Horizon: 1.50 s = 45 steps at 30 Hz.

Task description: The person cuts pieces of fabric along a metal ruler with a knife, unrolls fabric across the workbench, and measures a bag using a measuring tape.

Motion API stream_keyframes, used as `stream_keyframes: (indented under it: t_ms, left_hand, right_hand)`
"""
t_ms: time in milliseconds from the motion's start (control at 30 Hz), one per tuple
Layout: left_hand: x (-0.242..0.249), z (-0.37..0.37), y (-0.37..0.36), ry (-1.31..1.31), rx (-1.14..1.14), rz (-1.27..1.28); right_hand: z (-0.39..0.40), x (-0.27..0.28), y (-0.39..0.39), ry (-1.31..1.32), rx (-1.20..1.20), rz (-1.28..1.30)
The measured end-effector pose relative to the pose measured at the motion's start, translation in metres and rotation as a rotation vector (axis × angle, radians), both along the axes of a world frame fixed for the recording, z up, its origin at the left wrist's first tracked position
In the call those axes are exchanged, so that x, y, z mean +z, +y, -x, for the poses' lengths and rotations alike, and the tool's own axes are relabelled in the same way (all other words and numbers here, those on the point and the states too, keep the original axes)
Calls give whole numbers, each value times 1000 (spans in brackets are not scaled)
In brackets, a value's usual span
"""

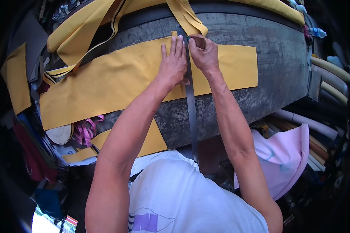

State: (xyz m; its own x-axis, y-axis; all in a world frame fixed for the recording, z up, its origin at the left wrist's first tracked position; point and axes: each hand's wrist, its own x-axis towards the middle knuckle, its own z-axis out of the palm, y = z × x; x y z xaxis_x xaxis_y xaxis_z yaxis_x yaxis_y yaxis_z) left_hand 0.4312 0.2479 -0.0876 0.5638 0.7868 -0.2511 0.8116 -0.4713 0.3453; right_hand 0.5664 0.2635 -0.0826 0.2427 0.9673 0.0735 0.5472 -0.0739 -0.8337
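Observation:
A long yellow sheet of leather-like material (105,81) lies across the dark work surface, its right part (237,68) beyond a long metal ruler (191,110). The ruler runs across the sheet and over the near edge toward my body. My left hand (174,62) lies flat, fingers stretched out, on the sheet along the ruler's left side, with the thumb by the ruler. Just right of the ruler's far end, my right hand (205,56) is closed around a short brown tool (198,41). Its working tip is hidden, so its exact kind does not show.
Folded yellow material (186,19) hangs over the far edge. A pink tape measure (87,130) and a round pale object (60,134) lie at the near left. Pink fabric (280,155) and several rolls (330,79) are at the right, near a plastic bottle (317,32).

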Motion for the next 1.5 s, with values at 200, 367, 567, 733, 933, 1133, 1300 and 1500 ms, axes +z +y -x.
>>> stream_keyframes:
  t_ms: [200, 367, 567, 733, 933, 1133, 1300, 1500]
  left_hand:
    - [-1, 1, 0, -10, 1, 0]
    - [1, -2, 0, 15, 13, 52]
    - [4, -5, 3, 105, 9, 97]
    - [6, -4, 3, 93, 10, 96]
    - [7, 2, 5, 17, 35, 69]
    - [8, 3, 7, 37, 26, 29]
    - [10, 2, 11, 65, -5, 48]
    - [8, 6, 12, -39, -2, -9]
  right_hand:
    - [3, 1, -33, 34, -17, 67]
    - [7, 27, -95, 113, -44, 254]
    - [10, 31, -212, 51, -68, 246]
    - [-6, 42, -208, 201, -73, 405]
    - [4, 42, -66, 252, -84, -17]
    - [1, -7, 4, 91, -54, -92]
    - [4, -17, 6, 183, -109, -82]
    - [2, -11, 1, 148, -50, -10]
